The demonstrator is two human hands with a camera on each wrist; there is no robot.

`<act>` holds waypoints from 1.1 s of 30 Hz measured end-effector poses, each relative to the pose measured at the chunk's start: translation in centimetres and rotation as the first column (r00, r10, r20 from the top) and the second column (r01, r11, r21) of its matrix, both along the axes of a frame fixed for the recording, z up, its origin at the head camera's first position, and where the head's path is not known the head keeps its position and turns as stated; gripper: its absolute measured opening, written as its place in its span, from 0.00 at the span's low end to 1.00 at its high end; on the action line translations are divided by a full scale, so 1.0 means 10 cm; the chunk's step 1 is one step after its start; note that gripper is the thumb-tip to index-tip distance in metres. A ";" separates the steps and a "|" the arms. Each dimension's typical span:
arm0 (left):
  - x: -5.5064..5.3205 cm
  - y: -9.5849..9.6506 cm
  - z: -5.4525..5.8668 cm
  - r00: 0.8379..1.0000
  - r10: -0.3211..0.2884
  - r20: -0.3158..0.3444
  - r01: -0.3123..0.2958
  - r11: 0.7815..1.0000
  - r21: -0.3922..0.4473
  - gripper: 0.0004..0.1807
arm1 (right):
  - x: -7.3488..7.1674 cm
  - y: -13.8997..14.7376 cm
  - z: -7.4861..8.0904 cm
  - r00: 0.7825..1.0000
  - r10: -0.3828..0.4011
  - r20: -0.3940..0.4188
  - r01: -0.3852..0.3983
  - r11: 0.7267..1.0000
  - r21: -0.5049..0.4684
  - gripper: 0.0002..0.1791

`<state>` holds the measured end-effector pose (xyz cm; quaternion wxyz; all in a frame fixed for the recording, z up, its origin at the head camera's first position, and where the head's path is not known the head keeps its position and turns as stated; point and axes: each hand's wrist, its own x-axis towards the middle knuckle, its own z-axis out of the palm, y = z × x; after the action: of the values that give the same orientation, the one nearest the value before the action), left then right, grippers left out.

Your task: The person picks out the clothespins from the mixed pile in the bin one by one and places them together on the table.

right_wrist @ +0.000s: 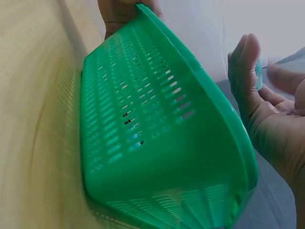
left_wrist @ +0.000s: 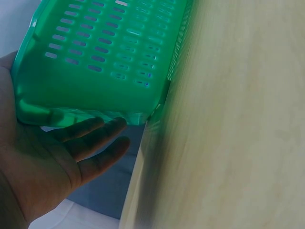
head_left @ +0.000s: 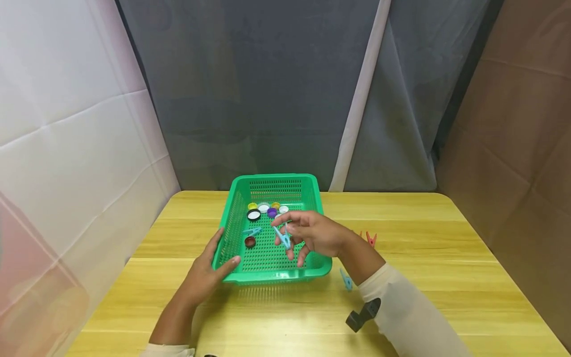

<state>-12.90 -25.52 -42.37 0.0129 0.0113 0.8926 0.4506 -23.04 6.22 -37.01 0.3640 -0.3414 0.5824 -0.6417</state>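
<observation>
My left hand [head_left: 200, 280] grips the near left corner of a green plastic basket [head_left: 276, 276], thumb over the rim. In the left wrist view, its fingers [left_wrist: 97, 143] lie along the outside wall. Over the basket's right half, my right hand [head_left: 318, 232] pinches a light blue clothespin [head_left: 283, 241]. In the right wrist view, that clothespin [right_wrist: 259, 75] is mostly hidden behind the fingers. Inside the basket lie another blue clothespin [head_left: 252, 231], a dark brown bottle cap [head_left: 250, 242], a black-rimmed cap [head_left: 254, 215], a purple cap [head_left: 272, 212] and several white and yellow caps.
On the wooden table [head_left: 428, 277], right of the basket, lie a blue clothespin [head_left: 346, 280] and a red clothespin [head_left: 371, 239]; a second red piece is partly hidden by the right arm. A grey curtain [head_left: 267, 99] hangs behind the table, with cloth at both sides.
</observation>
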 end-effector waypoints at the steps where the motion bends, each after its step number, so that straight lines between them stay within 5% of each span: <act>1: 0.00 0.00 0.00 1.000 0.000 0.001 0.000 1.000 -0.001 0.53 | 0.00 0.01 -0.02 1.000 0.006 0.007 -0.006 1.000 -0.011 0.22; 9: 0.00 0.00 -0.01 1.000 0.002 0.013 -0.002 1.000 -0.006 0.53 | 0.07 0.10 -0.08 0.999 -0.014 0.029 0.015 0.999 -0.043 0.41; 18: 0.00 0.01 0.01 1.000 -0.002 0.008 0.002 1.000 -0.022 0.53 | 0.16 0.30 -0.11 0.992 -0.077 -0.096 0.080 0.996 0.030 0.36; 25: 0.00 0.02 0.02 1.000 0.002 0.019 -0.001 1.000 -0.024 0.53 | 0.26 0.56 -0.18 0.957 -0.150 -0.247 0.163 0.986 0.033 0.33; 33: -0.02 0.00 0.01 1.000 0.003 0.025 -0.002 1.000 -0.031 0.54 | 0.36 0.89 -0.26 0.921 -0.238 -0.308 0.234 0.971 -0.049 0.32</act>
<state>-13.15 -25.50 -42.29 0.0235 0.0045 0.8992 0.4370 -19.45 15.13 -39.60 0.1859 -0.3676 0.6658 -0.6221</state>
